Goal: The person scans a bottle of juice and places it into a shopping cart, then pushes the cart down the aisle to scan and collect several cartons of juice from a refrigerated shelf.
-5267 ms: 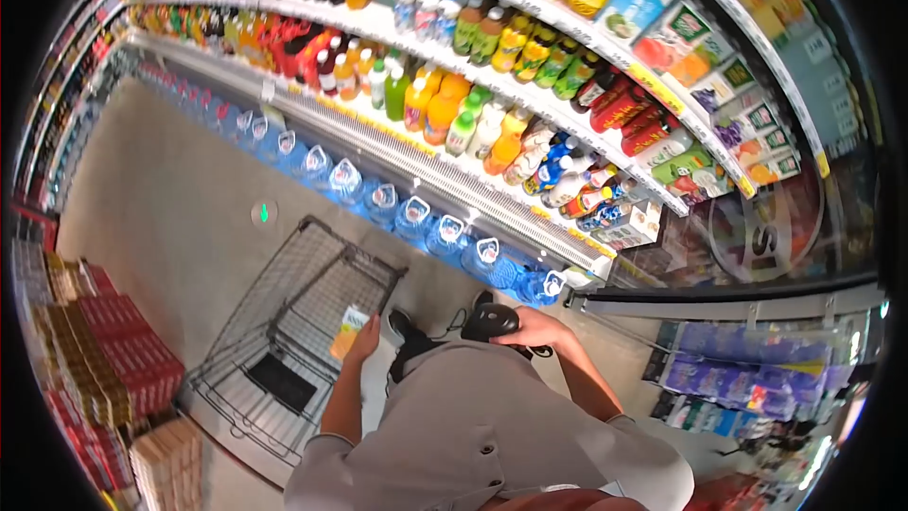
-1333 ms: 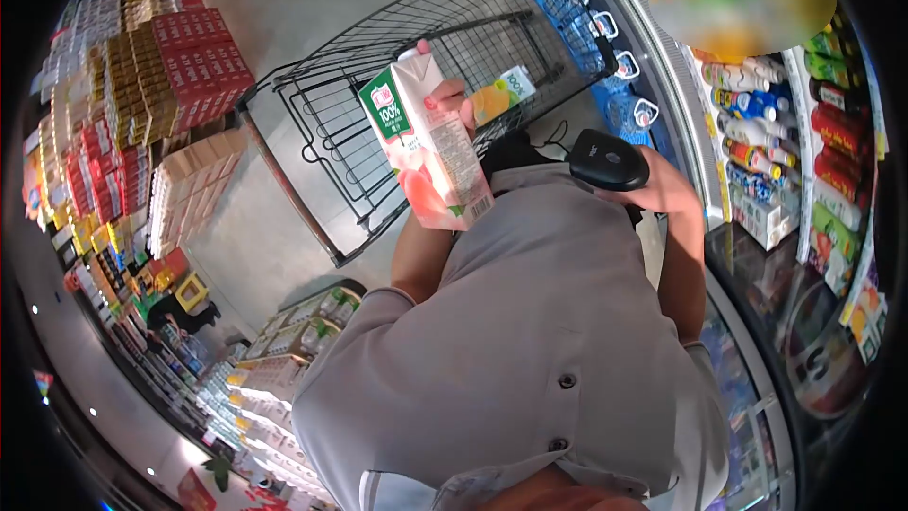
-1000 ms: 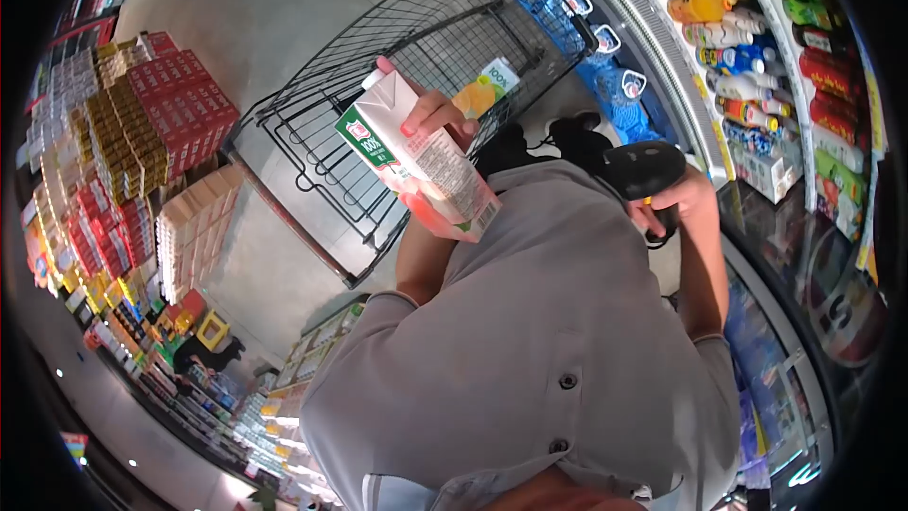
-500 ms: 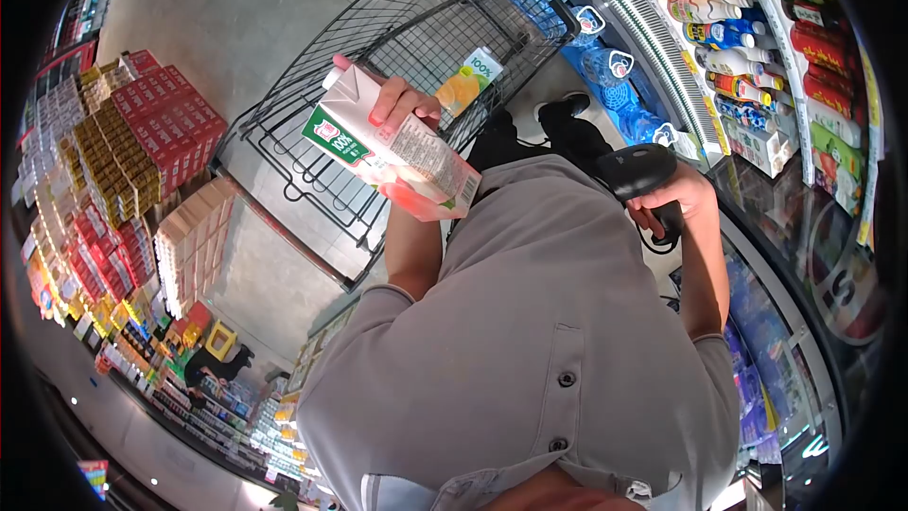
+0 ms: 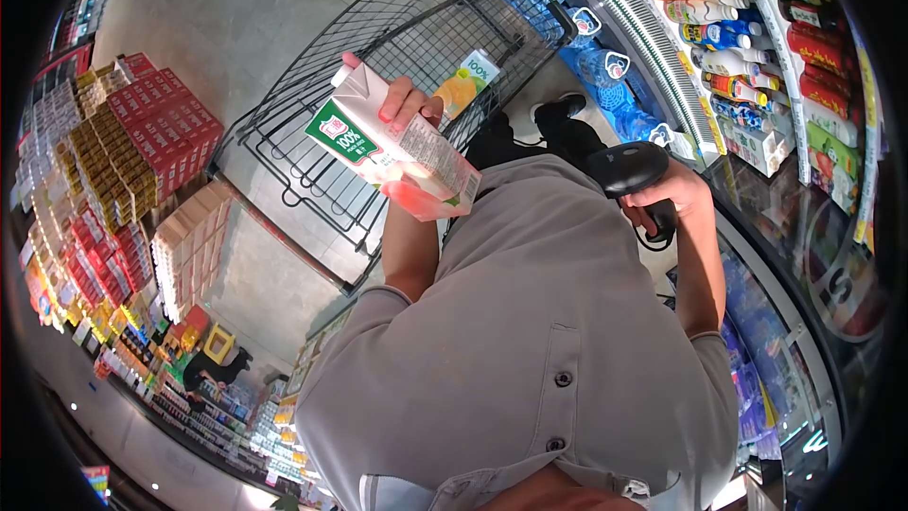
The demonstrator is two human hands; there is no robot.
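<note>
My left hand (image 5: 409, 104) grips a white juice carton (image 5: 397, 151) with a green "100%" label and peach pictures, its fingers wrapped over the upper side. The carton is tilted, its white cap toward the upper left, above the wire shopping cart (image 5: 317, 52). In my right hand (image 5: 683, 191) is a black handheld scanner (image 5: 626, 168), held by its handle, with a cable hanging below. A second carton (image 5: 465, 85), with orange fruit and "100%" printed on it, lies in the cart.
Stacked red and gold boxes (image 5: 132, 147) stand at the left. Large water bottles (image 5: 605, 66) line the base of a drinks shelf (image 5: 705, 85) at the right. A person in dark clothes (image 5: 210, 371) bends near a yellow crate (image 5: 219, 344) at the lower left.
The carton in my left hand has turned slightly, with its green label a little more toward the camera. My right hand and the scanner have shifted slightly left.
</note>
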